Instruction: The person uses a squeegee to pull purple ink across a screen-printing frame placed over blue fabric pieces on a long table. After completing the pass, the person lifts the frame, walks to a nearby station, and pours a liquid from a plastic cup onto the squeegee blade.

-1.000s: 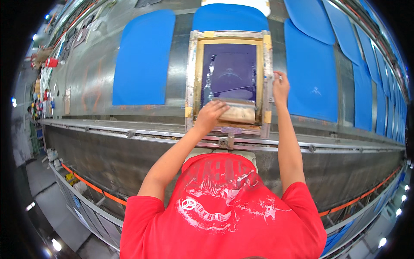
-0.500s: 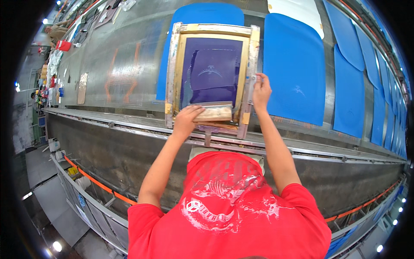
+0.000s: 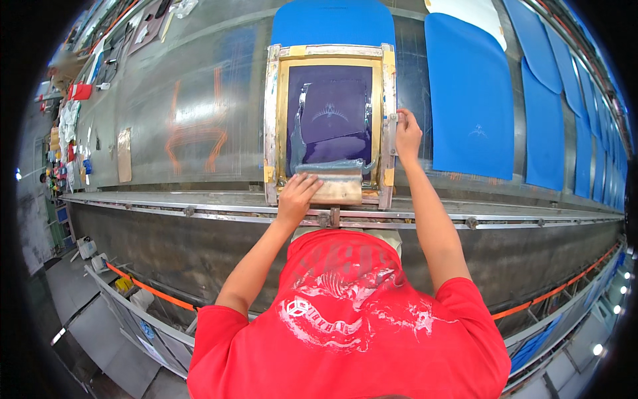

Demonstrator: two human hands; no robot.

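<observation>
Squeegee (image 3: 335, 188) work is occupying the person's left hand (image 3: 297, 195), whose grip is closing over the near end of the wooden blade; the fingers are curling around its top edge, so the hold looks firm. The blade is lying across the near end of the printing screen frame (image 3: 271, 120), which is sitting flat on the long metal counter (image 3: 166, 120), directly over a blue fabric panel (image 3: 332, 23) whose far end is showing beyond the frame. The right hand (image 3: 407, 135) is pressing on the frame's right rail, fingers wrapping its outer edge, apparently steadying it against the pull. A band of pale ink is gathering just ahead of the blade on the dark purple mesh (image 3: 330, 110), and the faint design is showing higher up the mesh. Judging by this, a print stroke is at its near end or just starting from there; which of the two I cannot tell. Any further stroke is going to need even pressure across the blade and a frame that is not shifting. More blue panels (image 3: 468, 100) are lying to the right along the counter, some already bearing a small pale mark, and orange outlines (image 3: 193, 130) are marking the bare place to the left.
</observation>
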